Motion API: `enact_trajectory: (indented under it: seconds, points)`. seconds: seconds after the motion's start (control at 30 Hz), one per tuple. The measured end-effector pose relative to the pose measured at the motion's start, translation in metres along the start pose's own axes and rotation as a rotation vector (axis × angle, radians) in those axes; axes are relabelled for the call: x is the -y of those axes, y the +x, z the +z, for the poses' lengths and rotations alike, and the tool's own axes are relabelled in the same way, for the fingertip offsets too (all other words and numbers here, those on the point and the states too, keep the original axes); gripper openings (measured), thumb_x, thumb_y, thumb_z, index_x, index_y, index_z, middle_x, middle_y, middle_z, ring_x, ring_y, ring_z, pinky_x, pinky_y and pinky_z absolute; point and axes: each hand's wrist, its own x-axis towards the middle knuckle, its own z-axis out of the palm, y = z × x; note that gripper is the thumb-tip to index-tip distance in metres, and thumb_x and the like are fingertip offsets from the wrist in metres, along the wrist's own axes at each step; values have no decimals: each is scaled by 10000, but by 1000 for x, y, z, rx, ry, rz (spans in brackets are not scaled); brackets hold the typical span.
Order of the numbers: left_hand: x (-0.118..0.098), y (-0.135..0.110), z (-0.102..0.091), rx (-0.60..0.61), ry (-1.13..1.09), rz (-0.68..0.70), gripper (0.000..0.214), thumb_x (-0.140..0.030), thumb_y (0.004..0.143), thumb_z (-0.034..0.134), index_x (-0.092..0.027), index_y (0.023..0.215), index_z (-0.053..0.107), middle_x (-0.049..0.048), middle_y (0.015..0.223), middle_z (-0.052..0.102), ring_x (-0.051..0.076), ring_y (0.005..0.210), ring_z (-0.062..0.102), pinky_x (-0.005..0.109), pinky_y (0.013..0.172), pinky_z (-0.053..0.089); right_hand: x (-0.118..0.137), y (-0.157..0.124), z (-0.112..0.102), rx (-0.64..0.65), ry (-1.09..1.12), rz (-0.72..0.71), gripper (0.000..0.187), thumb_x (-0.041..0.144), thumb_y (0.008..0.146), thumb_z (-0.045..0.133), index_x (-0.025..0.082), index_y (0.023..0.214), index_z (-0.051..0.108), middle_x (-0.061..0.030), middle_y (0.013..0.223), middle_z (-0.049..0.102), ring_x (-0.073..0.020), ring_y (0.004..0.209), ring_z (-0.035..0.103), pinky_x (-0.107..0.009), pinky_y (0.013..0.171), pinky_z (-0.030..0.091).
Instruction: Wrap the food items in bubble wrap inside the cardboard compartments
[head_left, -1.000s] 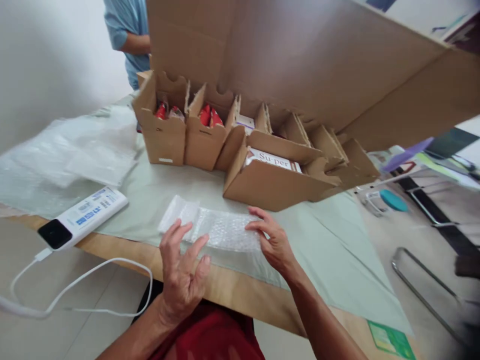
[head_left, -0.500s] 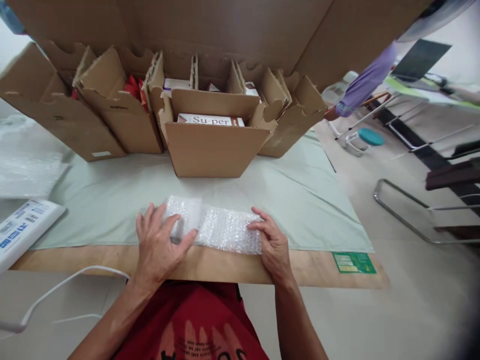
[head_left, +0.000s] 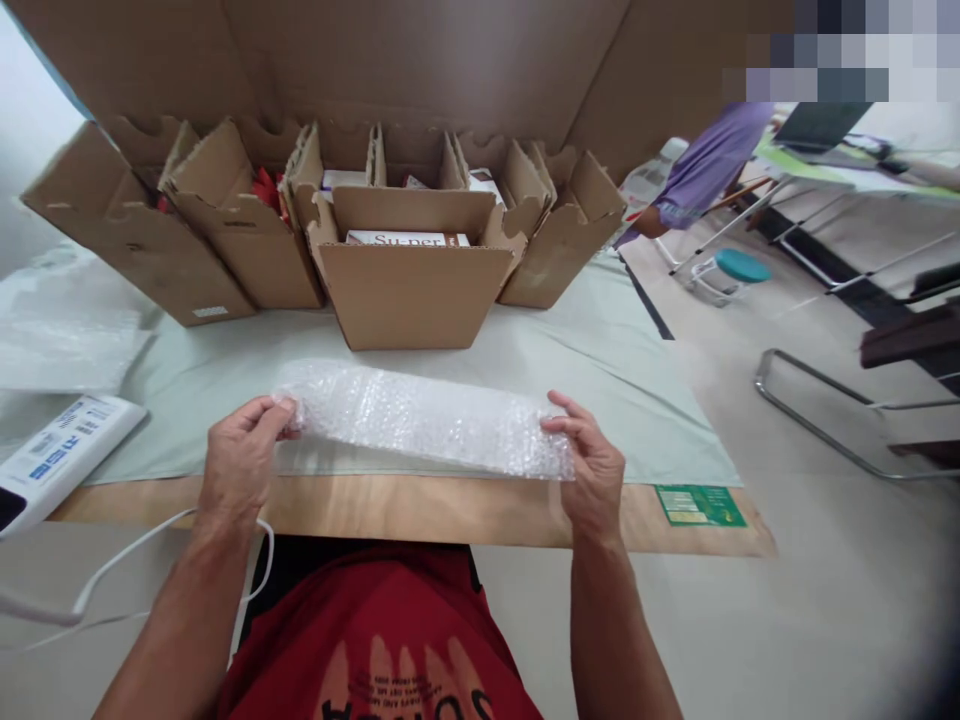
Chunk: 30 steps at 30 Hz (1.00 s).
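Observation:
A long strip of clear bubble wrap (head_left: 420, 415) stretches between my two hands above the front of the cloth-covered table. My left hand (head_left: 244, 445) pinches its left end between thumb and fingers. At the other end, my right hand (head_left: 589, 450) grips the strip, thumb behind and fingertips on the upper corner. Just beyond the wrap stands an open cardboard box (head_left: 416, 295), with a white carton (head_left: 409, 238) lettered in dark print showing above its front edge.
Several open cardboard bins (head_left: 255, 220) line the back, below a tall cardboard panel (head_left: 420, 60). To the left are a pile of bubble wrap (head_left: 67, 330) and a white device (head_left: 67, 455) with a cable. A person's purple sleeve (head_left: 701, 175) and a stool (head_left: 739, 268) are at right.
The bubble wrap, partly folded before, is now spread into a longer strip. My left hand has moved left and closed on its end; my right hand has shifted slightly right.

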Motion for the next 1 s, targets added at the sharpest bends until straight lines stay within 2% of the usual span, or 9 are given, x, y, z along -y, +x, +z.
enact_trajectory:
  seconds: [0.1, 0.23, 0.3, 0.37, 0.5, 0.67, 0.77, 0.9, 1.0]
  points:
    - [3, 2, -3, 46, -46, -86, 352, -487, 617, 709, -177, 768, 636, -15, 650, 620, 153, 551, 622, 252, 471, 484, -4, 13, -14, -92, -269, -96, 270, 200, 905, 498, 219, 899, 767, -123, 1333, 661, -291, 1289, 603, -553, 1157, 410]
    - [11, -5, -4, 68, -19, -87, 339, -478, 627, 708, -173, 763, 645, -13, 615, 631, 144, 520, 615, 222, 432, 443, 15, 8, -16, -245, -450, -268, 256, 217, 930, 525, 200, 1009, 768, -143, 1340, 654, -304, 1262, 619, -587, 1115, 454]
    - [13, -9, -6, 67, 6, -68, 313, -475, 654, 694, -182, 751, 638, -16, 606, 640, 135, 509, 600, 218, 436, 439, 29, -1, -1, -98, -413, -345, 235, 238, 954, 553, 216, 1068, 758, -122, 1303, 688, -275, 1238, 644, -531, 1099, 490]
    - [15, -11, -9, 69, 35, -41, 296, -476, 678, 684, -192, 740, 629, -15, 602, 652, 134, 510, 598, 220, 450, 448, 39, -8, 24, 174, -396, -375, 248, 268, 968, 575, 248, 1147, 745, -103, 1333, 691, -260, 1255, 643, -495, 1096, 500]
    - [15, -11, -14, 57, 88, 13, 315, -506, 700, 703, -207, 684, 605, -10, 571, 656, 151, 534, 621, 237, 506, 486, 40, -10, 72, 549, -527, -345, 314, 312, 927, 671, 261, 1230, 734, -110, 1437, 644, -315, 1313, 596, -536, 1087, 470]
    - [11, -10, -15, 39, 97, 66, 460, -601, 706, 725, -225, 559, 503, -13, 530, 615, 152, 533, 634, 247, 559, 503, 31, 4, 85, 550, -464, -265, 228, 260, 972, 573, 208, 967, 795, -97, 1189, 770, -280, 1158, 671, -462, 1048, 471]
    - [9, -9, -16, 54, 84, 66, 503, -675, 729, 649, -235, 549, 487, -18, 495, 569, 159, 501, 624, 264, 553, 509, 34, 22, 75, 595, -437, -239, 310, 302, 999, 499, 190, 896, 769, -57, 953, 796, -218, 917, 721, -336, 852, 534]
    - [12, -10, -28, 94, 160, 62, 506, -705, 728, 601, -229, 567, 541, 6, 518, 613, 162, 510, 602, 277, 568, 499, 49, 64, 65, 611, -471, -240, 368, 307, 1008, 438, 167, 802, 708, -32, 780, 750, -152, 725, 662, -257, 713, 476]
    - [15, -9, -41, 145, 302, 51, 516, -700, 699, 645, -234, 516, 517, 14, 507, 620, 179, 537, 594, 281, 565, 456, 66, 105, 78, 650, -550, -280, 317, 288, 981, 500, 176, 747, 682, -13, 713, 713, -137, 666, 605, -253, 679, 415]
